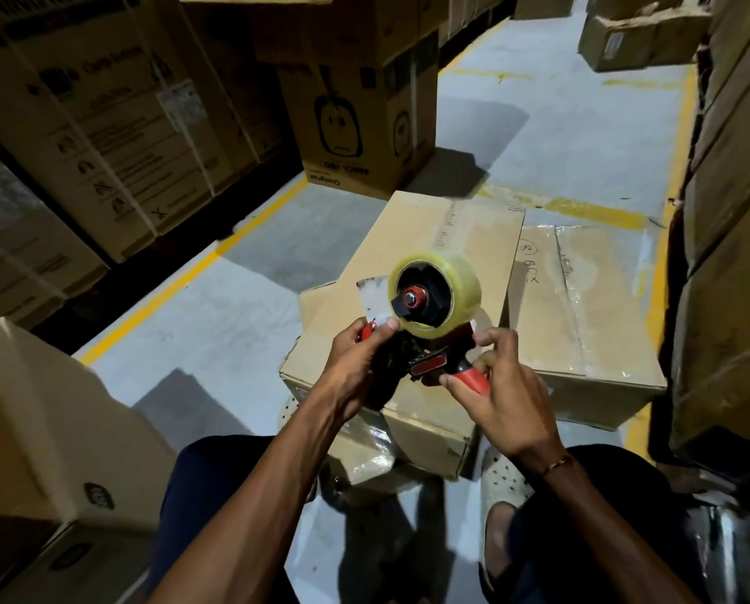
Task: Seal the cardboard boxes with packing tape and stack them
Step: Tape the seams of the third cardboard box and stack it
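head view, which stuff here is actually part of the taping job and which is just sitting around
In the job:
- tape dispenser, left hand pinching the tape end, right hand gripping its red handle
- top box, lying on a lower box

Just lying about:
- strapped cartons on the left
- printed carton behind
- box stack on the right

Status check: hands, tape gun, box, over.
Right hand grips tape gun handle; left hand pinches loose tape end. Gun held above top box, tape not yet laid. Nothing in the way.
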`<state>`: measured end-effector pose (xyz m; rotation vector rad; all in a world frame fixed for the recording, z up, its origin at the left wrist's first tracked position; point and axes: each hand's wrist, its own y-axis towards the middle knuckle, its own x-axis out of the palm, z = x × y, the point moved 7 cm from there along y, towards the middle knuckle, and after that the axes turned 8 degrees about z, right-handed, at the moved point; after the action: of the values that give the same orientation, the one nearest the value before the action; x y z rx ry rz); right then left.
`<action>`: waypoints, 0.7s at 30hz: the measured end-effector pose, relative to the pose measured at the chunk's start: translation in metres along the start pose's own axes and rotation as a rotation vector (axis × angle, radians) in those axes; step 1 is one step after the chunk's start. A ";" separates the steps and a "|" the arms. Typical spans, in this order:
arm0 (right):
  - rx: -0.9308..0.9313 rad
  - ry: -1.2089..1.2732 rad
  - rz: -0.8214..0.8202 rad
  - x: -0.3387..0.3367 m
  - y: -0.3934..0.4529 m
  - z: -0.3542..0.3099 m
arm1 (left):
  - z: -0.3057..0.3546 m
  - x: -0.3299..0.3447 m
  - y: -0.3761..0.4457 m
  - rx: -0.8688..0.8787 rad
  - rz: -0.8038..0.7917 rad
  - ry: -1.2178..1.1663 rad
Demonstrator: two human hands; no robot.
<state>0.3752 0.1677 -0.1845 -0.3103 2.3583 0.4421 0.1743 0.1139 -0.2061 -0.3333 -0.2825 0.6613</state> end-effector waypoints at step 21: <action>-0.329 -0.221 -0.139 -0.021 -0.019 -0.064 | -0.015 -0.031 0.002 -0.213 0.036 -0.635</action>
<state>0.3582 0.1265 -0.1298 -0.5448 2.0313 0.7576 0.1553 0.0930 -0.2251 -0.3245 -0.9593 0.7638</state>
